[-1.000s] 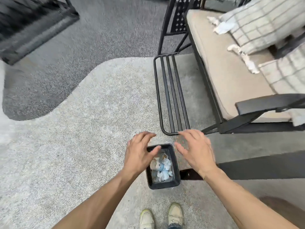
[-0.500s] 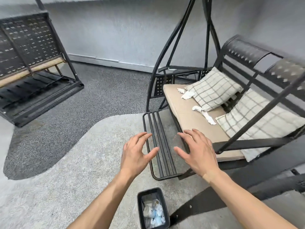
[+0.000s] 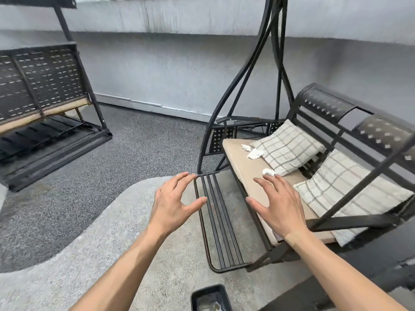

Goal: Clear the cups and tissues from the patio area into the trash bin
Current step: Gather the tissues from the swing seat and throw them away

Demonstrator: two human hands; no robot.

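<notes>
Hands are reaching forward at the centre of the frame, both empty with fingers spread: the left hand [image 3: 174, 204] over the pale rug [image 3: 89, 254], the right hand [image 3: 277, 205] over the swing seat's cushion [image 3: 241, 162]. Crumpled tissues [image 3: 254, 153] are lying on that cushion, centre right. Trash bin [image 3: 211, 297] is sitting at the bottom edge

Matt black metal swing frame [image 3: 276, 90], crumpled paper tissues [image 3: 254, 153].
</notes>
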